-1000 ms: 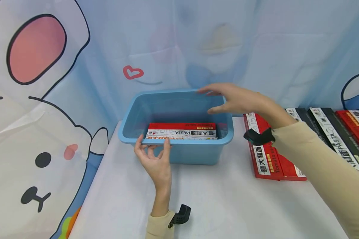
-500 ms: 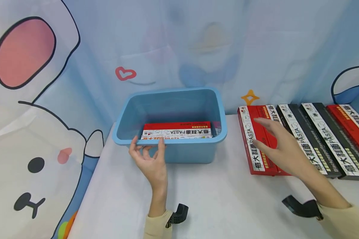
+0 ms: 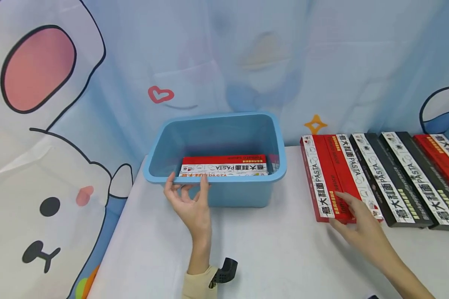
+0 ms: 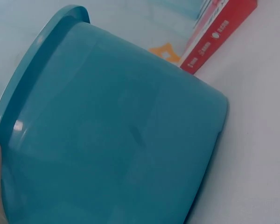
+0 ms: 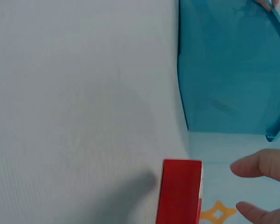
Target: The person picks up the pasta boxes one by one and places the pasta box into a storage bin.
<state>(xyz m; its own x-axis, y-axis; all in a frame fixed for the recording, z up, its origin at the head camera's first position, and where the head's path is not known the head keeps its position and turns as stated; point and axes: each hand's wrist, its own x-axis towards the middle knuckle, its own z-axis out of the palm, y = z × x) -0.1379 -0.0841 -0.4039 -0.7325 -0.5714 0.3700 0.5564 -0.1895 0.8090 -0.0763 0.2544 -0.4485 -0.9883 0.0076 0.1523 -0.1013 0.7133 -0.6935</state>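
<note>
My left hand (image 3: 192,207) grips the front rim of a blue plastic bin (image 3: 243,193), index fingertip and thumb at the rim and the other fingers bent beneath it. Red-and-white pasta boxes (image 3: 224,160) lie inside the bin, partly hidden by its front wall. My right hand (image 3: 364,236) is at the near end of a red pasta box (image 3: 318,166), first of the row on the right. Its thumb and fingers are spread apart, holding nothing, fingertips over the box's near edge. The right wrist view shows the red box end (image 5: 179,191) beside the parted fingers.
Beside that box lie another red pasta box (image 3: 342,166), two black ones (image 3: 381,178) and a further red one (image 3: 443,153) at the far right. A white cloth covers the table (image 3: 269,253). Behind hangs a printed blue curtain (image 3: 209,50).
My right hand has left the bin's back right rim and moved right and nearer, down to the near end of the red boxes. My left hand stays at the front rim.
</note>
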